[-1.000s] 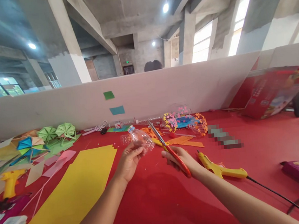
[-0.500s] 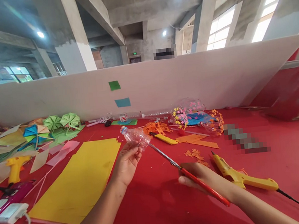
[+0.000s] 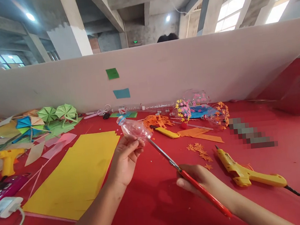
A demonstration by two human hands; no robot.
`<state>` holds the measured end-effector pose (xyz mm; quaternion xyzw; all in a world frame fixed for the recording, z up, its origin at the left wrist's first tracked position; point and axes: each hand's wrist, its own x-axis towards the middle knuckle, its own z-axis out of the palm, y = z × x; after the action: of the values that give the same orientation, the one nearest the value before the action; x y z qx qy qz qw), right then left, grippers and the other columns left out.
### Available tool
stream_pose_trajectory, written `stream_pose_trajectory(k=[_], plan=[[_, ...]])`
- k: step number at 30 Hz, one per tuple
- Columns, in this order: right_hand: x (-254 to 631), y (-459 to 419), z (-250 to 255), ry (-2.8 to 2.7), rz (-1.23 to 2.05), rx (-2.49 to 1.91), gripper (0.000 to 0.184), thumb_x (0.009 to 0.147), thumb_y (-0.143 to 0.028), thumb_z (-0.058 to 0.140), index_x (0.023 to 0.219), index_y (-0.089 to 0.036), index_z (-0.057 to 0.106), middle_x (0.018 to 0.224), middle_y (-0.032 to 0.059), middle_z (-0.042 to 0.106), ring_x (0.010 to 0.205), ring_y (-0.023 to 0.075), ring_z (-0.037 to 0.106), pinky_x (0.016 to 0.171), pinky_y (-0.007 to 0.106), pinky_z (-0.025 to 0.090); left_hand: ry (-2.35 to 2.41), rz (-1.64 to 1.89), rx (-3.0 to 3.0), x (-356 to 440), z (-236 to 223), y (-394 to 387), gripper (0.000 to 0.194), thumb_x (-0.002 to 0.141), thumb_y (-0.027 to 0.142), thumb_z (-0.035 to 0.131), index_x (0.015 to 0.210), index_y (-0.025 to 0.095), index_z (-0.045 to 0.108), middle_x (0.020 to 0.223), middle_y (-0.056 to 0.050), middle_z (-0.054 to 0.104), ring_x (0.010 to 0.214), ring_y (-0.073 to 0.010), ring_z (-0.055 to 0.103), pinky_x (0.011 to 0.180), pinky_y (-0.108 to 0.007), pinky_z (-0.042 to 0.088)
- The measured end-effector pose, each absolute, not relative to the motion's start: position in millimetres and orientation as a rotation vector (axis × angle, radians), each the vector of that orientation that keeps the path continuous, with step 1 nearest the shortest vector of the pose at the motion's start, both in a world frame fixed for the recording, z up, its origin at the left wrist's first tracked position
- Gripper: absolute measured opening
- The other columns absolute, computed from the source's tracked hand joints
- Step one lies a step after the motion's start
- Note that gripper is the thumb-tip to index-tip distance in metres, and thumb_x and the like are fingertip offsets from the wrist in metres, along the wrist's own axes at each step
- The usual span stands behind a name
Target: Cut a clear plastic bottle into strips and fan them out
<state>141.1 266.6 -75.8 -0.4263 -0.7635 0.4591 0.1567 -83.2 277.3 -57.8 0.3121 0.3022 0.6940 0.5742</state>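
My left hand (image 3: pixel 126 157) pinches the lower edge of a clear plastic bottle top (image 3: pixel 133 127), which tilts with its blue-ringed neck toward the upper left. Red-handled scissors (image 3: pixel 183 173) are gripped in my right hand (image 3: pixel 199 180). Their blades look nearly closed, and the tips meet the bottle's cut edge. Whether plastic lies between the blades is too small to tell. Under both hands is the red tabletop (image 3: pixel 155 218).
A yellow glue gun (image 3: pixel 247 174) lies right of my right hand, with orange paper stars (image 3: pixel 199 151) and a yellow utility knife (image 3: pixel 167 132) beyond. Yellow paper sheets (image 3: pixel 76 172) lie left. A white board (image 3: pixel 146 74) stands along the back.
The camera view has tipped slightly down, so the background sits higher. Both hands keep their holds, and the bottle top has shifted a little with the scissors at its edge.
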Motion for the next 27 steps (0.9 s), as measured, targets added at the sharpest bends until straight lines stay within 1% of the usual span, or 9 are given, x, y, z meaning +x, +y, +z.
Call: stream_pose_trajectory(k=[7,12,27], plan=[[141,262,-74,-2.167,1.336,-1.217,0.052,0.080,-0.070,0.049,0.067,-0.020,0.036,0.065,-0.0056,0.031,0.060,0.0105,0.026,0.052,0.024,0.022,0.747,1.678,0.715,-84,-57,277,0.021,0.064,0.014,0.076,0.075,0.018,0.059,0.068,0.003,0.066,0.066,-0.0070,0.062,0.062,-0.017,0.049],[139,260,-74,-2.203,1.359,-1.200,0.052,0.080,-0.070,0.046,0.069,-0.020,0.038,0.064,-0.0052,0.034,0.059,0.0105,0.027,0.051,0.023,0.023,0.737,1.633,0.737,-80,-58,276,0.020,0.065,0.013,0.075,0.074,0.017,0.058,0.069,0.003,0.067,0.067,-0.0073,0.064,0.063,-0.016,0.049],[140,259,-75,-2.164,1.370,-1.193,0.053,0.081,-0.071,0.046,0.068,-0.020,0.037,0.063,-0.0056,0.034,0.059,0.0102,0.028,0.051,0.023,0.024,0.741,1.595,0.759,-74,-63,275,0.018,0.065,0.014,0.076,0.073,0.018,0.060,0.072,0.002,0.067,0.068,-0.0083,0.064,0.064,-0.018,0.049]])
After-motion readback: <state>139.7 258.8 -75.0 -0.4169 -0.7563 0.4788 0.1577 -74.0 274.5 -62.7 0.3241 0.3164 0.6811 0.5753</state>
